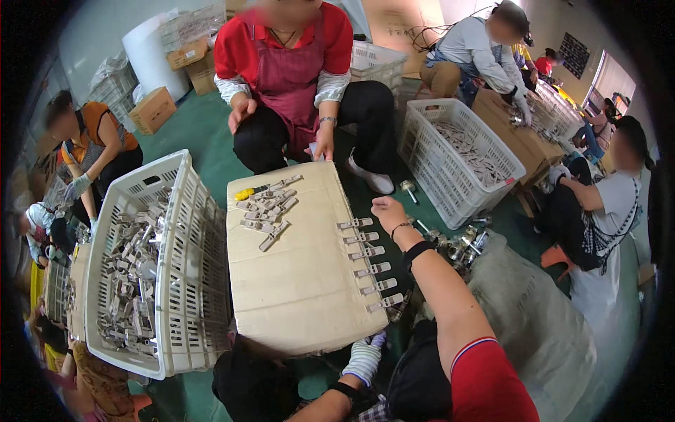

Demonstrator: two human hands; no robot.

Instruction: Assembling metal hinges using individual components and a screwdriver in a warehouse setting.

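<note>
Floor (191, 130): green. Left wall (91, 32): pale. Right wall (595, 41): pale, fitted with a dark board (572, 55). A bright opening (610, 81), window or door, lies right of the board. Stool (556, 261): orange, at right.

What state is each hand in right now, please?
Left hand: at the board's near edge; grip unclear.
Right hand: loosely curled; can't tell if holding anything.

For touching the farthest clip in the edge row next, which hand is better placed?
Probably the right hand: it looks bare and is beside the farthest clip, while the gloved left hand is at the near edge of the cardboard.
</note>
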